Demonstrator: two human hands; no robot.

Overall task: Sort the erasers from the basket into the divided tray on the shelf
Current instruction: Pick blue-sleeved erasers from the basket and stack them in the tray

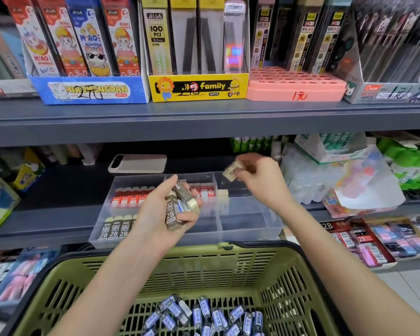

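A clear divided tray (252,229) stands on the lower shelf. Its back left compartment holds red-sleeved erasers (129,197), its front left one brown 2B erasers (113,230). My left hand (165,214) hovers over the tray's middle, shut on several brown-sleeved erasers (174,212). Above the back right compartment, my right hand (260,180) pinches one beige eraser (232,172). Below, the green basket (286,282) holds several blue-sleeved erasers (204,314).
A white phone-like device (137,163) lies on the shelf behind the tray. Clear bags of goods (344,180) crowd the tray's right side. Boxes of eraser packs (378,238) sit lower right. The upper shelf (204,117) overhangs with display boxes.
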